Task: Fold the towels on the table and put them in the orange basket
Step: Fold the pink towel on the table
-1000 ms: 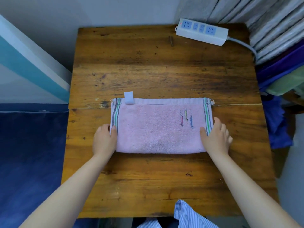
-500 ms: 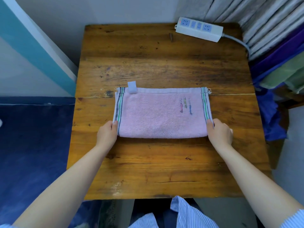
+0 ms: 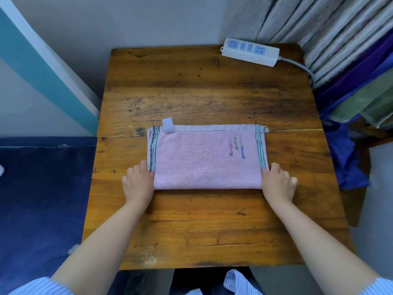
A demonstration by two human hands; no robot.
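Pink towel [image 3: 207, 161] lies folded flat at the wooden counter [image 3: 204, 92] centre. Left hand [image 3: 138, 182] and right hand [image 3: 277, 182] sit at its 2 near corners; whether their fingers pinch the cloth cannot be told.

Since 1.0 s ago: left hand [image 3: 139, 182] and right hand [image 3: 277, 182] curled from flat, palms-down on the folded pink terry towel [image 3: 207, 161] to gripping its short striped ends at the near corners. Thumbs now on top of the cloth; fingers outside the edges. Towel's outline between the grips unchanged.
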